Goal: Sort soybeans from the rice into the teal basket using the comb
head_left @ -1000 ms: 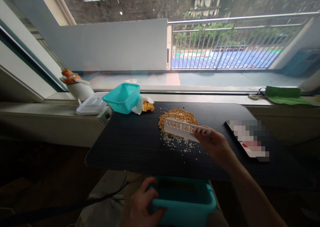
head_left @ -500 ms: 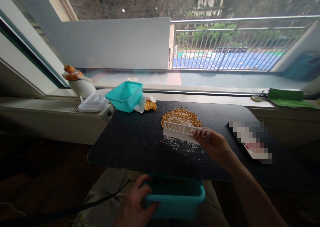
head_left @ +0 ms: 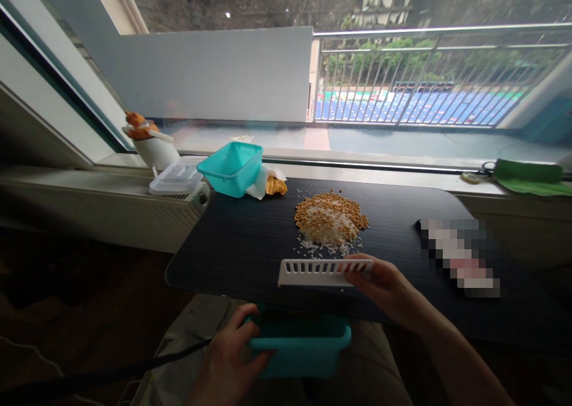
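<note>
My right hand (head_left: pixel 386 284) is closed on the right end of a white slotted plastic strip (head_left: pixel 308 279), which stands on its long edge close to the table's near side. Beyond the strip lies a heap of yellow beans (head_left: pixel 330 202) mixed with white rice-like grains (head_left: pixel 328 233), loosely scattered toward me. Below the table edge, my left hand (head_left: pixel 232 349) grips the left rim of a turquoise plastic tub (head_left: pixel 304 358) at my lap. The tub's inside is dark, so I cannot make out its contents.
On the black table (head_left: pixel 232 245), a second turquoise tub (head_left: pixel 232 173) stands back left beside a crumpled wrapper (head_left: pixel 274 185). A pixelated flat object (head_left: pixel 460 260) lies at right. A clear lid (head_left: pixel 176 177) rests on the radiator; green cloth (head_left: pixel 531 176) lies on the sill.
The white strip has moved from the heap's near edge toward me, to the table's near side. More white grains now show at the heap's front. My left hand still holds the tub.
</note>
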The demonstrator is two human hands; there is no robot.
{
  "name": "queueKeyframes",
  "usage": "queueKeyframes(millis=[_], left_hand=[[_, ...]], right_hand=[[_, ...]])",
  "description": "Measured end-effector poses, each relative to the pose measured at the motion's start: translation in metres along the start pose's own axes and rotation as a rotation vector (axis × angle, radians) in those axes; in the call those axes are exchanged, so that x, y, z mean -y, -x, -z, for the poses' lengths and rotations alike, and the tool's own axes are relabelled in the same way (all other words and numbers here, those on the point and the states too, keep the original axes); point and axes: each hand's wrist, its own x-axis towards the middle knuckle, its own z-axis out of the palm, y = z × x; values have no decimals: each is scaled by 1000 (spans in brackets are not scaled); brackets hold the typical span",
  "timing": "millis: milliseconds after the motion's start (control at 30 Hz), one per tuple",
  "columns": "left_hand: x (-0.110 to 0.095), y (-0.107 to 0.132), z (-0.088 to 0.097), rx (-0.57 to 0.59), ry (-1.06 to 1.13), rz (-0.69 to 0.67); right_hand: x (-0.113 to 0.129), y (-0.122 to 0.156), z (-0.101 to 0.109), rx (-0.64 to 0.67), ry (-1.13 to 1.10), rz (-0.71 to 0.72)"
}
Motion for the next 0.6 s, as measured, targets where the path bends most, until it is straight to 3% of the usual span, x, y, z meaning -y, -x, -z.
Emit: queueKeyframes(millis=[233,300,400,533,600], left_hand=[[-4,-2,4,-36,0,-27],[-4,-1,4,-45,4,-44],[-3,0,2,-51,0,-52],[-13,-1,-7,18,10,-33],[-24,-4,-14,74,37,-28]], right_hand=[[5,8,-9,-13,-21,-40],[9,11,-10,36,5,-49],[15,25,-1,32,33,-68],[3,59,36,-234,82,-80],[-9,81,59,-487,146,-139]])
